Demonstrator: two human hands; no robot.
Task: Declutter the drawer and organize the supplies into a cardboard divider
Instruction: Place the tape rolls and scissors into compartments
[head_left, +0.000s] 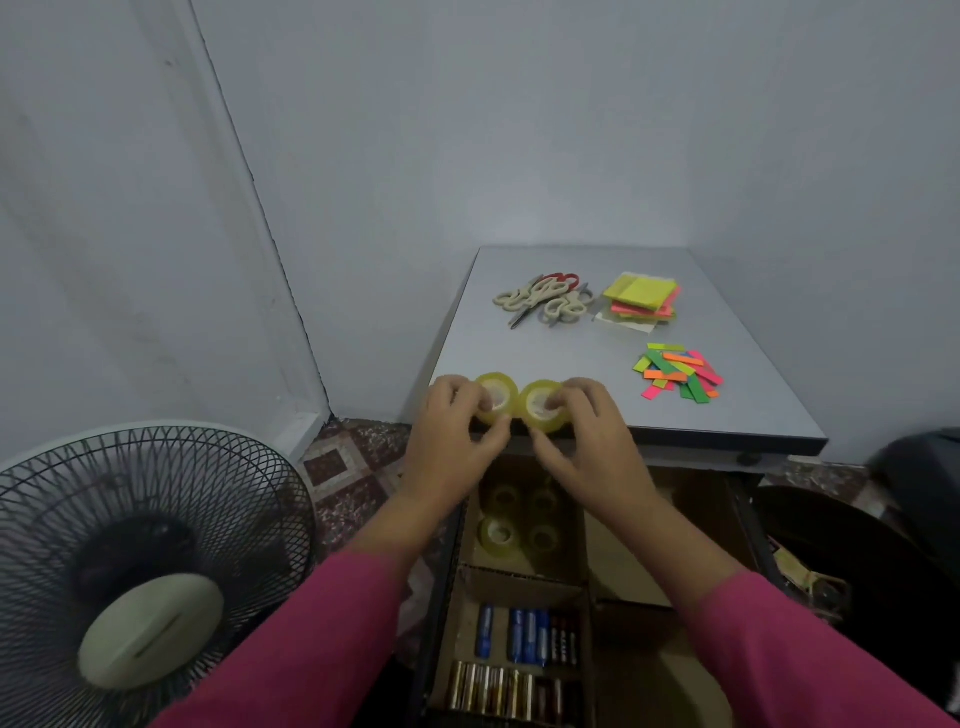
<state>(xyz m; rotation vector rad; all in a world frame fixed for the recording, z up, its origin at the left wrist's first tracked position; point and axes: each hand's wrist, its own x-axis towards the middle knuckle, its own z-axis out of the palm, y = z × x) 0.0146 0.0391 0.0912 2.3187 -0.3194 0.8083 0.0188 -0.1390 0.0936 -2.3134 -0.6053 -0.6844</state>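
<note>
Two yellowish clear tape rolls sit side by side at the front edge of the grey tabletop (597, 338). My left hand (457, 431) grips the left tape roll (498, 397), and my right hand (587, 431) grips the right tape roll (540, 408). Below them the open drawer holds a cardboard divider (519, 577). Its far left compartment contains several tape rolls (501, 535). The near left compartment holds blue, black and gold batteries (519, 660). The right compartments (623, 551) look bare.
On the tabletop lie several scissors (545, 299), a stack of sticky notes (641, 301) and a heap of coloured paper flags (678, 374). A standing fan (145, 566) is at the left, dark objects (893, 519) at the right, walls behind.
</note>
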